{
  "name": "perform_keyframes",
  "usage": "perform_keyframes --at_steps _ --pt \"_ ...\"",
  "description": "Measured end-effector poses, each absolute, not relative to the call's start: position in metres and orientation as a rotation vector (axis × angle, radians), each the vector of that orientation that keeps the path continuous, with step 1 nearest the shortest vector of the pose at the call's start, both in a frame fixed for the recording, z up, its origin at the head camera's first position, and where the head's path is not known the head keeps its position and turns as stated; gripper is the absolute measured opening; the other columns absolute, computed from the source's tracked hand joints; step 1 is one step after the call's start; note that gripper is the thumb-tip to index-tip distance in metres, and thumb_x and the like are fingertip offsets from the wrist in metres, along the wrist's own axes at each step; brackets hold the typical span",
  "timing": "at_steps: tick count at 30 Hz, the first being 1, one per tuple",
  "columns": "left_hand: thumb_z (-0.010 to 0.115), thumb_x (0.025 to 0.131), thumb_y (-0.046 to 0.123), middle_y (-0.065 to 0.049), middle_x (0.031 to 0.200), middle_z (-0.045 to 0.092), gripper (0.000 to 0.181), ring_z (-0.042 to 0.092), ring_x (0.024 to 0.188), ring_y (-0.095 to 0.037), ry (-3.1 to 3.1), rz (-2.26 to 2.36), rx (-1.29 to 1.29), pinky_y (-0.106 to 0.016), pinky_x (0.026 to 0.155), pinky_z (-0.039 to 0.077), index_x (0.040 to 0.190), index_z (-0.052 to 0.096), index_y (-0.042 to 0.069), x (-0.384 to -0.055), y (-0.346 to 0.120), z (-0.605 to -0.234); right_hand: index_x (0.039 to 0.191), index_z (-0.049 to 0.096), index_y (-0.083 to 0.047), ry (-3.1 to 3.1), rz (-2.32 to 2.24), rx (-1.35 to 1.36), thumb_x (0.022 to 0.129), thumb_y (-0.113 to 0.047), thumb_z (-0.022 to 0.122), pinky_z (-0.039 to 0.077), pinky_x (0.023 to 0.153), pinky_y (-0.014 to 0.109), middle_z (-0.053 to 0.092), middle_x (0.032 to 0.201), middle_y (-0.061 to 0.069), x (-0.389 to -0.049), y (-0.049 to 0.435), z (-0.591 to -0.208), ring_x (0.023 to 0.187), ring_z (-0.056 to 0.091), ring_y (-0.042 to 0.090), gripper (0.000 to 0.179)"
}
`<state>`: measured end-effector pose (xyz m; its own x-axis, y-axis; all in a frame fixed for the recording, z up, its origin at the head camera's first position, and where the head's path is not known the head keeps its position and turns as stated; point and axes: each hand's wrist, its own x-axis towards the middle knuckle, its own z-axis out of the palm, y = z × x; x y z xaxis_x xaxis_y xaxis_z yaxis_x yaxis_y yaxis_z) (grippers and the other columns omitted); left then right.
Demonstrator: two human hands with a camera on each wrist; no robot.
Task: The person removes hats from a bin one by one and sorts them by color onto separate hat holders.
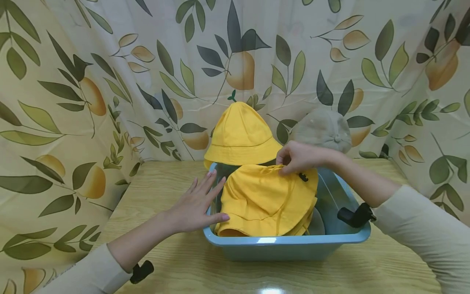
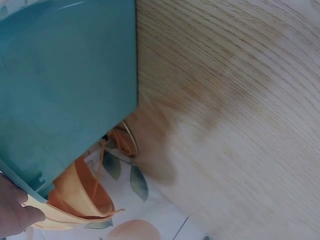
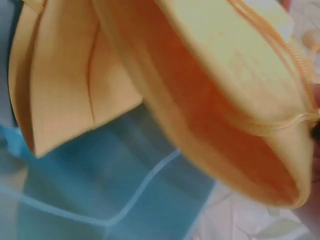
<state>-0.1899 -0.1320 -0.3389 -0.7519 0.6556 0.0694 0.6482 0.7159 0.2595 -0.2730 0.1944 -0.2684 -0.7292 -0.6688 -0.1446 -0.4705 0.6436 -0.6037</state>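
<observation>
A light-blue plastic basin [image 1: 279, 241] stands on the table with a yellow cloth hat [image 1: 257, 200] in it. My right hand [image 1: 306, 157] pinches the hat's upper edge near a small dark mark. In the right wrist view the hat's brim [image 3: 200, 135] hangs open, its inside showing. My left hand [image 1: 194, 206] spreads its straight fingers at the basin's left rim, thumb tip by the hat; whether it touches the hat I cannot tell. Something grey [image 1: 317, 223] lies partly hidden under the hat in the basin.
Behind the basin, a yellow bucket hat [image 1: 240, 130] with a green sprout on top sits upright. To its right is a grey-beige cap [image 1: 324, 130], partly behind my right arm. A leaf-patterned curtain [image 1: 147, 81] borders the wood-grain table [image 1: 169, 261].
</observation>
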Motion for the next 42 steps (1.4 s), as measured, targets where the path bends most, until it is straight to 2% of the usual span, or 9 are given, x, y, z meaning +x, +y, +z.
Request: perform_keyframes --at_steps 9,16,19,21,24,26,32,38,42 --pt "0.023 0.079 0.084 -0.013 0.158 0.012 0.103 0.013 0.145 -0.028 2.993 0.465 1.171 -0.057 0.113 0.014 0.153 0.013 0.013 -0.191 -0.133 -0.340 0.084 0.065 -0.002 2.568 -0.959 -0.905 0.083 -0.013 0.071 0.045 0.057 0.022 0.063 0.073 0.000 -0.264 0.210 -0.233 0.062 0.053 0.008 0.012" --pt "0.023 0.076 0.085 -0.013 0.156 0.020 0.108 0.022 0.143 -0.027 3.051 0.509 1.278 -0.053 0.114 0.017 0.152 0.013 0.009 -0.191 -0.134 -0.341 0.088 0.063 0.000 2.597 -1.101 -0.824 0.085 -0.012 0.070 0.047 0.055 0.026 0.062 0.071 0.002 -0.256 0.225 -0.209 0.061 0.054 0.014 0.014" --pt "0.032 0.077 0.082 -0.016 0.153 0.029 0.109 0.032 0.139 -0.030 3.083 0.618 1.403 -0.053 0.112 0.022 0.150 0.019 0.002 -0.192 -0.134 -0.341 0.089 0.063 -0.002 2.633 -1.158 -0.761 0.085 -0.014 0.070 0.050 0.055 0.028 0.063 0.072 0.003 -0.252 0.231 -0.200 0.061 0.057 0.016 0.015" --pt "0.052 0.077 0.074 -0.018 0.149 0.035 0.107 0.040 0.133 -0.032 3.111 0.690 1.535 -0.054 0.109 0.028 0.147 0.024 -0.002 -0.194 -0.134 -0.341 0.089 0.064 -0.004 2.658 -1.211 -0.742 0.085 -0.013 0.071 0.051 0.054 0.029 0.064 0.071 0.003 -0.251 0.235 -0.196 0.061 0.058 0.016 0.012" --pt "0.080 0.070 0.049 -0.022 0.143 0.042 0.104 0.046 0.128 -0.035 3.154 0.775 1.723 -0.054 0.105 0.034 0.143 0.030 -0.007 -0.200 -0.133 -0.339 0.088 0.065 -0.008 2.666 -1.309 -0.699 0.085 -0.010 0.070 0.050 0.053 0.027 0.064 0.069 0.001 -0.250 0.241 -0.191 0.060 0.058 0.013 0.007" --pt "0.089 0.063 0.027 -0.023 0.137 0.047 0.102 0.051 0.122 -0.035 3.177 0.826 1.795 -0.051 0.101 0.041 0.141 0.034 -0.008 -0.203 -0.131 -0.335 0.087 0.066 -0.011 2.635 -1.396 -0.648 0.085 -0.008 0.070 0.051 0.053 0.027 0.065 0.071 0.000 -0.250 0.244 -0.188 0.060 0.059 0.013 0.005" --pt "0.074 0.060 -0.010 -0.021 0.114 0.056 0.068 0.058 0.104 -0.030 3.150 1.078 1.959 -0.034 0.082 0.052 0.123 0.051 -0.009 -0.212 -0.132 -0.322 0.084 0.063 -0.014 2.558 -1.554 -0.520 0.086 -0.006 0.068 0.053 0.054 0.028 0.064 0.073 -0.003 -0.251 0.252 -0.190 0.064 0.061 0.012 0.009" --pt "0.075 0.065 -0.011 -0.017 0.100 0.060 0.044 0.062 0.091 -0.027 3.125 1.150 2.140 -0.032 0.077 0.054 0.106 0.059 -0.006 -0.214 -0.131 -0.304 0.088 0.058 -0.010 2.680 -1.416 -0.481 0.088 -0.015 0.067 0.050 0.063 0.025 0.059 0.079 -0.001 -0.252 0.261 -0.197 0.073 0.056 0.013 0.011" --pt "0.072 0.077 -0.003 -0.016 0.093 0.061 0.023 0.063 0.085 -0.027 3.094 1.150 2.282 -0.033 0.076 0.055 0.098 0.062 -0.004 -0.217 -0.129 -0.293 0.090 0.061 -0.005 2.750 -1.317 -0.540 0.087 -0.014 0.068 0.047 0.067 0.024 0.060 0.076 -0.002 -0.254 0.264 -0.205 0.074 0.053 0.014 0.012"
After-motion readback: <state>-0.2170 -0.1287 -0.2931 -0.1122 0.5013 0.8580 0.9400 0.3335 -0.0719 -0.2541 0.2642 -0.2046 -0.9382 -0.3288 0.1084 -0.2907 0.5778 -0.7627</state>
